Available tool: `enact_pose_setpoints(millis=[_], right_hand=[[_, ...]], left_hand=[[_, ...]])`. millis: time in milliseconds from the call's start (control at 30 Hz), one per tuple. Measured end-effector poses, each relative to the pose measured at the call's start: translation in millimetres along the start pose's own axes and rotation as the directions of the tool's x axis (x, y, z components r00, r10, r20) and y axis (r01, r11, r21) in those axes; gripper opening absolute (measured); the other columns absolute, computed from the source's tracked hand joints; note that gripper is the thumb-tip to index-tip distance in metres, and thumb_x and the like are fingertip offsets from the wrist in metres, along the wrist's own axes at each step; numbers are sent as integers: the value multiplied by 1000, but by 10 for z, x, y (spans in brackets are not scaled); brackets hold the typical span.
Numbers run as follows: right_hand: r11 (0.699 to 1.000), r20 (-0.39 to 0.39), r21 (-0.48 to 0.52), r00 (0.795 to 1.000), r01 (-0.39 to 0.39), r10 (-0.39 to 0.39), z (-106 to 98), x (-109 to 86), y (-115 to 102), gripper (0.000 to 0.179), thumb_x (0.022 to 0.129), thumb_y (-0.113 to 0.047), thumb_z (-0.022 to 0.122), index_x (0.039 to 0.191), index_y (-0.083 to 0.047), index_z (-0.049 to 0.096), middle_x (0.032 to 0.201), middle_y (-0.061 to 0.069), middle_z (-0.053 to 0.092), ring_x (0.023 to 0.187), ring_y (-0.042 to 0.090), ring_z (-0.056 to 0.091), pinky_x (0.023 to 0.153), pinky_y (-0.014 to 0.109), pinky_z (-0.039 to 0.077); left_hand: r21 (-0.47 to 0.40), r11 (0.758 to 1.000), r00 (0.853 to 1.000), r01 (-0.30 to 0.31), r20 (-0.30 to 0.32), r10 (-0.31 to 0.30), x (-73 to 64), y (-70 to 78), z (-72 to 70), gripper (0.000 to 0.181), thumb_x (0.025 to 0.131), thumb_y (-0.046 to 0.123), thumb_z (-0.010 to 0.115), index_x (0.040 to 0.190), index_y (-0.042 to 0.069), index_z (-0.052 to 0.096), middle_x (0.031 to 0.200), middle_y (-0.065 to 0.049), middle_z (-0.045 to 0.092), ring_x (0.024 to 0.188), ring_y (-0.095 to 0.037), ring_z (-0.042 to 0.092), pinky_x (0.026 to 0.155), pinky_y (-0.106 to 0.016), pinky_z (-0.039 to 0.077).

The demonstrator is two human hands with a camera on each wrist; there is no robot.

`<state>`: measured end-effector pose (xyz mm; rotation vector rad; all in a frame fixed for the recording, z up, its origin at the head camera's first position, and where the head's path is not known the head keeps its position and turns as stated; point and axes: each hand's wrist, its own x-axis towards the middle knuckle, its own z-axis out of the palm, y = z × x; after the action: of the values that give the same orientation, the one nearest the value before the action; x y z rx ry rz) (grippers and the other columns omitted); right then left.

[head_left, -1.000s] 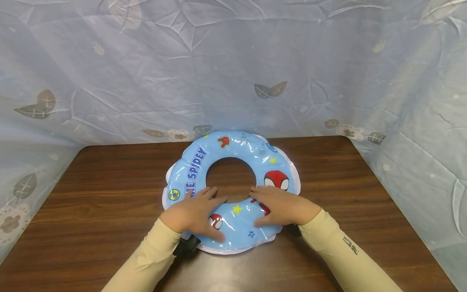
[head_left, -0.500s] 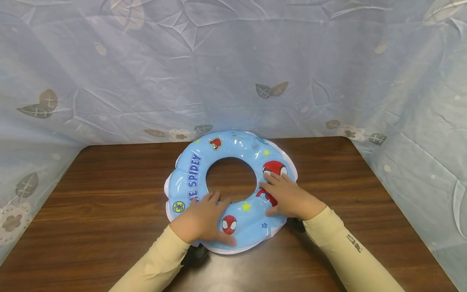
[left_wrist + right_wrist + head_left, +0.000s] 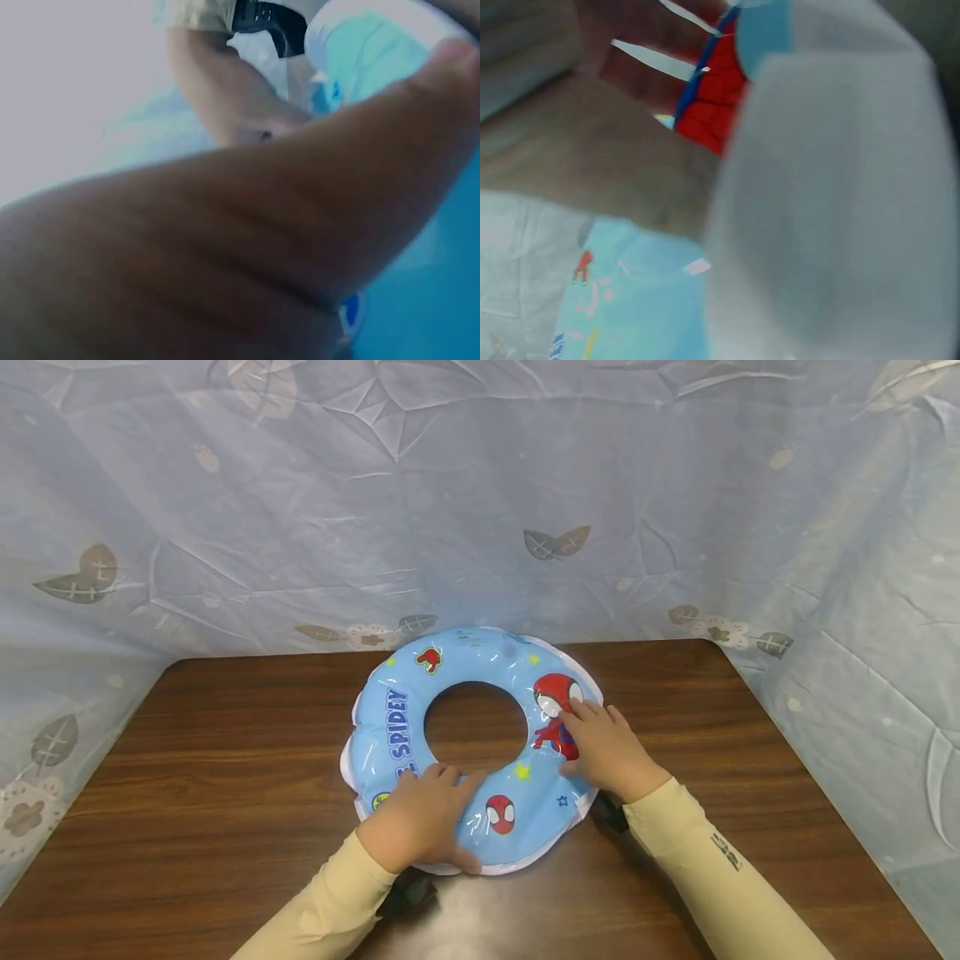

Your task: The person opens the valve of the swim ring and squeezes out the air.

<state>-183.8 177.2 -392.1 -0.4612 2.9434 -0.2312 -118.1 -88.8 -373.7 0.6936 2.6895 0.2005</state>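
Observation:
An inflated light-blue swim ring (image 3: pixel 487 656) with red cartoon masks, stars and "SPIDEY" lettering lies on the table. My left hand (image 3: pixel 427 822) rests spread on its front left part, fingertips near the inner hole and thumb toward the outer edge. On the right side, my right hand (image 3: pixel 611 752) touches the ring with fingers laid over the red printed figure. In the left wrist view, the left hand (image 3: pixel 225 232) hides much of the blue vinyl. The right wrist view has the right hand (image 3: pixel 607 157) over the print, beside the ring's blurred whitish edge (image 3: pixel 832 210).
The dark brown wooden table (image 3: pixel 240 760) extends around the ring. Behind it hangs a pale blue curtain (image 3: pixel 465 510) with leaf prints, close to the ring's far edge. Both forearms wear cream sleeves (image 3: pixel 720 868), with black wrist devices (image 3: pixel 405 893) underneath.
The ring has turned counterclockwise: the lettering moved down on the left, the right-hand mask moved up, and the front mask moved right. The left hand shifted slightly right, the right hand up and right.

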Motion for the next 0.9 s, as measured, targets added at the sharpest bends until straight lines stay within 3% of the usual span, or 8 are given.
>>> enact_pose_setpoints(millis=[233,333,500,767,900], right_hand=[[1000,-50,12,999,-18,19,57,74,91,86,81,-27,89,151,1,48,159,26,41,149,46,34,120,66,24],[999,-54,29,998,-19,21,69,86,109,85,82,-25,89,151,1,48,158,26,41,148,46,35,119,65,27],[999,-39,48,999,-9,11,85,86,127,83,84,-24,87,153,0,47,160,25,39,148,46,34,117,62,32],[998,-10,-6,998,56,-56,49,14,32,76,89,-27,83,153,-3,48,159,24,42,148,47,35,108,61,44],[995,14,17,995,96,-97,4,-49,-84,73,91,-32,80,152,-3,50,157,21,45,146,44,40,110,61,42]], left_hand=[[-11,1000,996,-5,-90,4,21,63,77,105,71,66,86,154,12,49,145,-18,58,134,-39,52,104,-71,41],[-14,1000,995,-1,-102,0,17,80,90,105,71,65,86,153,11,50,144,-19,58,133,-40,52,104,-71,42],[-24,1000,995,-5,-99,3,12,81,102,104,72,64,86,154,10,49,145,-20,57,134,-41,51,104,-72,41],[-41,999,998,-15,-60,12,44,20,76,100,77,68,80,156,15,47,151,-16,54,138,-39,48,110,-68,38],[-25,999,996,-47,-72,46,61,-20,70,98,79,71,76,154,15,49,150,-15,55,137,-39,50,109,-64,41]])
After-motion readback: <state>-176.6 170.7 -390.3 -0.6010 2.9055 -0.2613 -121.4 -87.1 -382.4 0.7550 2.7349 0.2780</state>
